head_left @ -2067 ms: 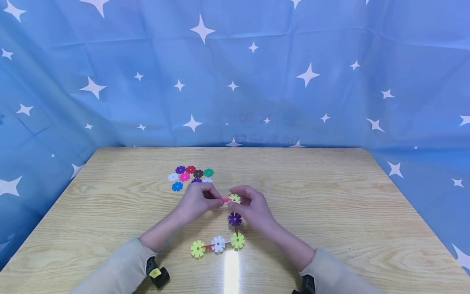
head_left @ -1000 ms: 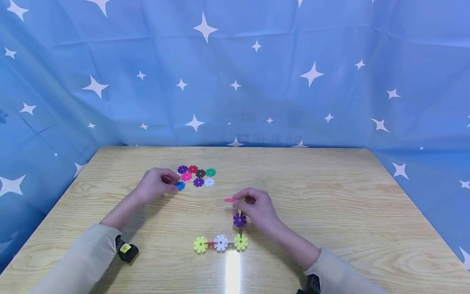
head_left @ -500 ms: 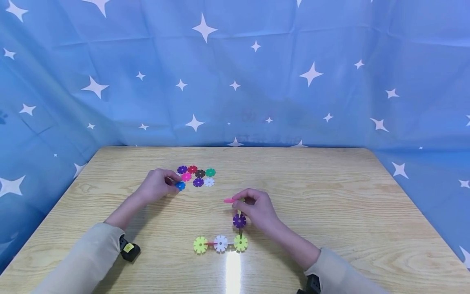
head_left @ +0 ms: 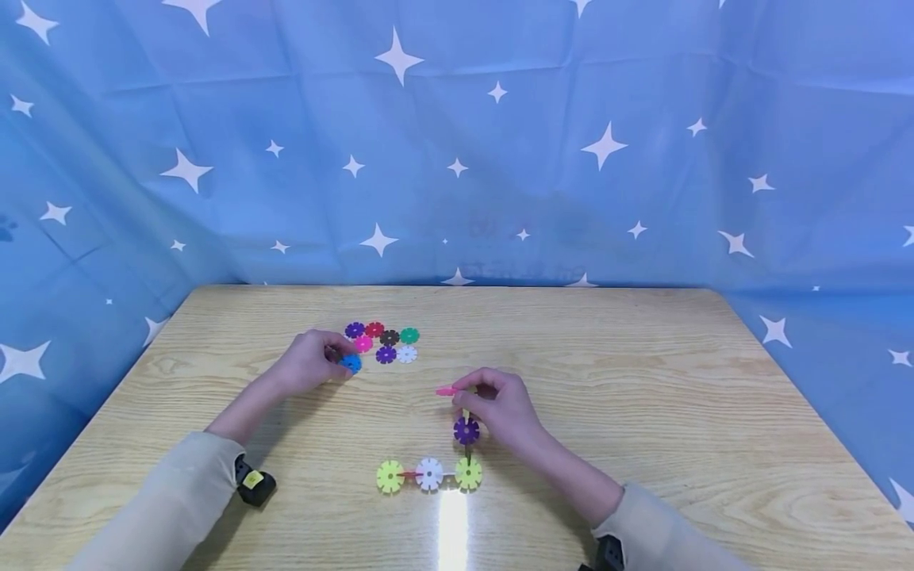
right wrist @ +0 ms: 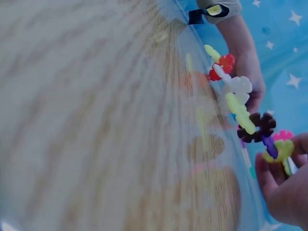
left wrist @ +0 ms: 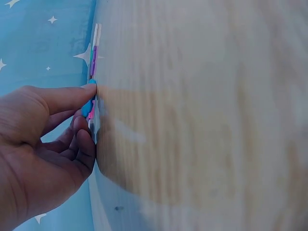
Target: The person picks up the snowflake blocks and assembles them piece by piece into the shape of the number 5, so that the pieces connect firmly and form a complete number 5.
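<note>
My left hand [head_left: 310,365] is at the near left of the loose discs and pinches a blue notched disc [head_left: 351,363] between thumb and finger. In the left wrist view the blue disc [left wrist: 88,107] shows close to the tabletop. My right hand [head_left: 500,400] grips the far end of a chain of joined notched discs, at a yellow disc [right wrist: 285,149] mostly hidden by the fingers in the head view. A pink disc [head_left: 445,391] juts edge-on to the left from that end. Down the chain come a purple disc [head_left: 466,431], a yellow corner disc [head_left: 468,473], a white disc [head_left: 429,474] and a yellow end disc [head_left: 389,477].
Several loose discs lie beyond the left hand, among them a pink disc [head_left: 363,344], a green disc [head_left: 409,335] and a white disc [head_left: 407,354]. The wooden table [head_left: 643,381] ends at a blue star-patterned curtain [head_left: 528,159].
My left hand has left the pink disc at the chain's end, moved left to the loose discs and taken hold of the blue disc. My right hand stays at the chain's far end.
</note>
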`<action>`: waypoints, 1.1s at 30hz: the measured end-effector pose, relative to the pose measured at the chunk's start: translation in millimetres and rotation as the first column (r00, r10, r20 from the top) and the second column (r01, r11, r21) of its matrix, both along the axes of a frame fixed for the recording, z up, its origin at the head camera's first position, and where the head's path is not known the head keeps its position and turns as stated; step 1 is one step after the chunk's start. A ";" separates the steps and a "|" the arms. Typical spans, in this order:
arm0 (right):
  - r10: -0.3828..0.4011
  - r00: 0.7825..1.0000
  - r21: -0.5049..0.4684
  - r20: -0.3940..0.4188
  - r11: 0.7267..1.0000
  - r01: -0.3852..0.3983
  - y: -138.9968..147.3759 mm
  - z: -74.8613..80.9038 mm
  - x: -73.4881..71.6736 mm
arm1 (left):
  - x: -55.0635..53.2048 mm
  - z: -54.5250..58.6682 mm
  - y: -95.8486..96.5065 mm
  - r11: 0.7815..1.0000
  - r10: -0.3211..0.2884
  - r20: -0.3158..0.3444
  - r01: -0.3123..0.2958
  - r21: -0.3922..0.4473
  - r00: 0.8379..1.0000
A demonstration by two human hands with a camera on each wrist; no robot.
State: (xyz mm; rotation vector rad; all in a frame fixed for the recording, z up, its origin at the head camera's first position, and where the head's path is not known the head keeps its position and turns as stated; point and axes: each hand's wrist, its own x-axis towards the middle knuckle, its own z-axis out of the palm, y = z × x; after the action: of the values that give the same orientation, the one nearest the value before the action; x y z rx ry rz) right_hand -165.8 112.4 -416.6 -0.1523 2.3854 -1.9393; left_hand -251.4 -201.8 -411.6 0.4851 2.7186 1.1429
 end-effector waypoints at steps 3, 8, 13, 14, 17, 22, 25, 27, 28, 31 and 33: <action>0.000 1.000 -0.005 0.000 1.000 0.000 0.7 -0.8 0.2 | 0.0 -1.3 -0.4 1.000 -0.003 -0.017 0.003 0.008 1.000; -0.002 1.000 -0.008 0.012 1.000 0.002 2.5 0.3 0.1 | 2.4 -3.0 -0.4 1.000 -0.024 -0.037 0.024 0.005 0.999; -0.016 1.000 -0.010 0.015 1.000 0.017 3.3 -1.9 -0.7 | 7.9 -2.0 2.2 0.998 -0.060 -0.038 0.061 0.031 0.997; -0.018 1.000 -0.009 0.016 1.000 0.018 3.7 -2.4 -0.8 | 9.2 -1.8 3.3 0.996 -0.068 -0.027 0.069 0.050 0.997; -0.018 1.000 -0.006 0.023 1.000 0.018 4.8 -3.4 -1.4 | 12.7 -2.0 8.0 0.992 -0.078 0.017 0.076 0.106 0.997; -0.016 0.999 0.005 0.030 1.000 0.016 5.8 -3.5 -1.4 | 16.9 -3.1 17.7 0.984 -0.090 0.060 0.080 0.162 0.994; -0.016 1.000 0.015 0.021 1.000 0.015 5.2 -3.2 -1.1 | 19.8 -1.9 23.0 0.981 -0.098 0.054 0.087 0.172 0.994; -0.008 1.000 0.014 0.014 1.000 0.007 4.4 -3.0 -1.6 | 22.5 0.0 26.3 0.981 -0.094 0.056 0.083 0.175 0.994; -0.003 1.000 0.015 0.008 1.000 0.003 3.8 -2.9 -1.8 | 24.1 1.3 27.7 0.981 -0.092 0.060 0.080 0.179 0.994; 0.006 1.000 0.012 0.002 1.000 -0.006 2.8 -2.9 -2.2 | 28.2 5.6 33.5 0.974 -0.107 0.071 0.091 0.206 0.992; 0.000 1.000 0.013 0.005 1.000 -0.001 2.7 -2.8 -2.2 | 30.7 8.5 38.6 0.966 -0.125 0.083 0.102 0.238 0.989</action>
State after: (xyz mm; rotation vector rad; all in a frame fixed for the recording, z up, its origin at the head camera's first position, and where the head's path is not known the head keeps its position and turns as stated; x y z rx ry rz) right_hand -167.9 115.1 -419.4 -0.1474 2.3939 -1.9218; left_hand -220.7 -163.2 -403.1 0.5912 2.4520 1.4219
